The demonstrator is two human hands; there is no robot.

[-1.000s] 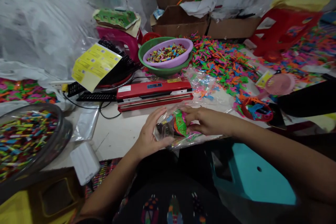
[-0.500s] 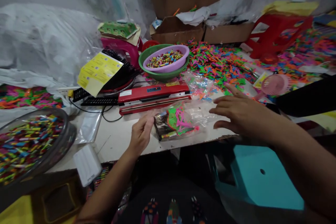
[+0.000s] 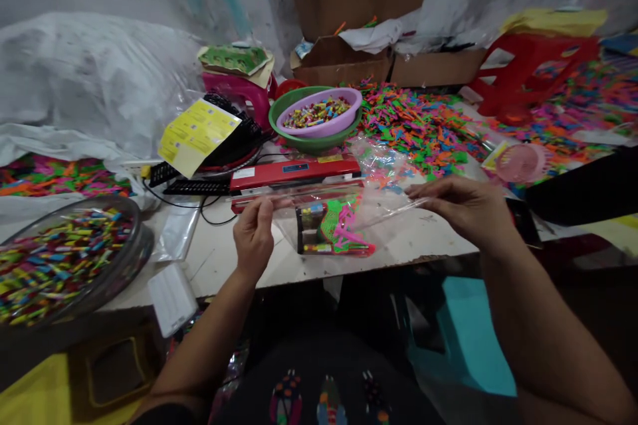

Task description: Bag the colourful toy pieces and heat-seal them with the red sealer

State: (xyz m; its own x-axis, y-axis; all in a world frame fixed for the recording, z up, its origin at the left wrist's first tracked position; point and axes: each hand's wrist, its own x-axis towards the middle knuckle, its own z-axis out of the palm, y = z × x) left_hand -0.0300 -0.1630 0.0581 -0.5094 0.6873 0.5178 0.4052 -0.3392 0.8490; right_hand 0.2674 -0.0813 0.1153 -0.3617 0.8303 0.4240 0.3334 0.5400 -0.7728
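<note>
A clear plastic bag is stretched between my two hands at the front of the table. Inside lie green and pink plastic toy pieces and a dark item with small coloured tubes along it. My left hand pinches the bag's left upper corner. At the opposite end, my right hand pinches the other upper corner between thumb and fingers. Just behind the bag sits a red heat sealer, its front edge partly seen through the plastic.
A purple basin of small coloured tubes rests in a green basin. Loose plastic pieces are heaped behind, before cardboard boxes. A clear tub stands left; a pink fan lies right. A turquoise stool is below.
My right hand has closed on the bag's right end, where it was open beside it. My left hand has shifted to the left, and the bag's top edge is now pulled taut.
</note>
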